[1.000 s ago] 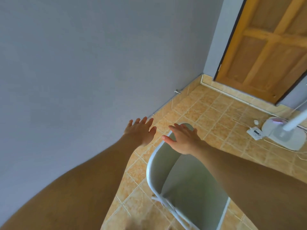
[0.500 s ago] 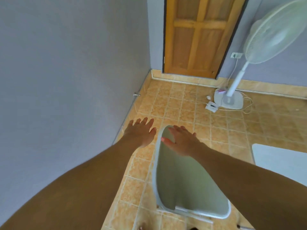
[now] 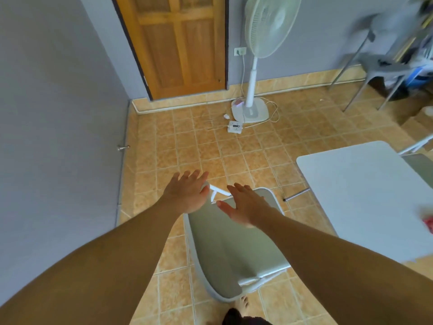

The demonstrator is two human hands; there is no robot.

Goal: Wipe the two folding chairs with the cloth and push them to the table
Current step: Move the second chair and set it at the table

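Observation:
A grey-green folding chair (image 3: 225,249) with a white frame stands on the tiled floor right below me. My left hand (image 3: 185,195) hovers flat at its top left corner, fingers spread and straight. My right hand (image 3: 246,206) lies flat over the chair's top edge, fingers extended, gripping nothing. The white table (image 3: 365,198) stands to the right, its near corner close to the chair. A red cloth (image 3: 429,225) lies blurred on the table at the frame's right edge. Part of a second folding chair (image 3: 420,164) shows beyond the table.
The grey wall (image 3: 58,137) runs close on the left, with a door stop (image 3: 123,147) low on it. A wooden door (image 3: 180,43), a standing fan (image 3: 253,106), a power strip (image 3: 235,126) with cables and a grey plastic chair (image 3: 379,64) are at the back. My bare foot (image 3: 242,304) is beneath the chair.
My view has swung right, away from the wall, bringing the door, fan and table into sight. The chair has turned with it; both hands stay flat at its top.

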